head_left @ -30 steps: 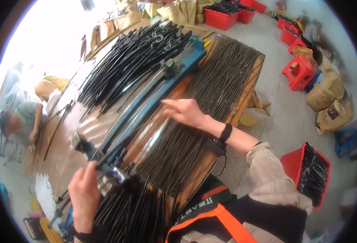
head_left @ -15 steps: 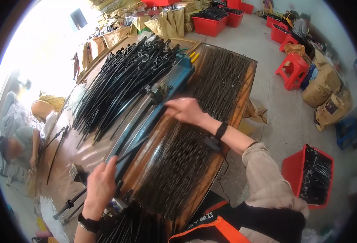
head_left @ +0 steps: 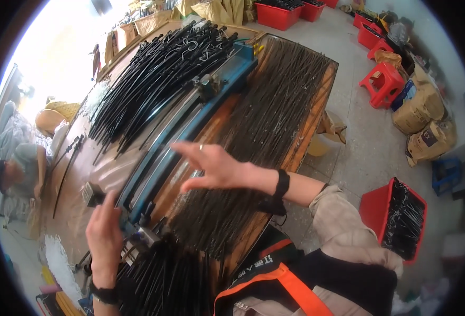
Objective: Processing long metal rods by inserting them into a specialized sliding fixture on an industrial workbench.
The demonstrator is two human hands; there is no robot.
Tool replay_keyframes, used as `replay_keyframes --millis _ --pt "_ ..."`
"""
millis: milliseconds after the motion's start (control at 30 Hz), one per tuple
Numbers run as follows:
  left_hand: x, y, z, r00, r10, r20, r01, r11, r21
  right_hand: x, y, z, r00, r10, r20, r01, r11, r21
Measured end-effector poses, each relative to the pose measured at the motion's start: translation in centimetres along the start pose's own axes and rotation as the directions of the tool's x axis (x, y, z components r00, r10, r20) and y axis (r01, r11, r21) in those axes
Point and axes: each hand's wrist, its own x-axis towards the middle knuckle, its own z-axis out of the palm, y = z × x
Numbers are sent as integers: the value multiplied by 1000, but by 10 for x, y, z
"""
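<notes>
A long blue metal rail fixture (head_left: 182, 129) runs slantwise over the brown-topped table, with a metal clamp block (head_left: 207, 87) toward its far end. Over the rail's near half hovers my right hand (head_left: 216, 167), thumb and fingers spread, holding nothing I can see. Beside the rail's near end is my left hand (head_left: 105, 231), its fingers pointing away from me; their inner side is hidden, so any grip there does not show. Left of the rail lies a heap of black rods (head_left: 158, 87). On the right side spreads a layer of thin dark spiral rods (head_left: 227, 195).
More black rods (head_left: 169, 284) lie at the near end. Red bins (head_left: 372, 216) stand on the floor at right and far back. A red stool (head_left: 382, 84) and brown sacks (head_left: 419, 113) are farther right. Another person (head_left: 19, 174) sits at the left.
My right hand has come nearer along the rail and its fingers have spread. My left hand has shifted left and nearer; the thin black rod seen at it is no longer discernible there.
</notes>
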Motion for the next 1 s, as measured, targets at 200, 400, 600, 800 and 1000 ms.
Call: replay_keyframes --millis 200,400,600,800,1000 --pt "-51 -32 -34 997 -20 71 10 991 135 4 1 18 986 -151 -71 159 978 135" --pt "-67 -13 -35 989 -51 141 43 997 60 22 -31 52 876 -412 -249 436 899 47" --pt "-74 -16 -38 994 -58 89 41 982 184 13 -25 61 942 -333 -43 330 942 -62" --pt "-93 -60 -48 998 -6 -55 21 960 278 26 -6 49 894 -435 -103 403 884 -238" --pt "-131 -109 -122 931 -144 -336 288 854 434 43 -3 90 990 15 139 -27 996 83"
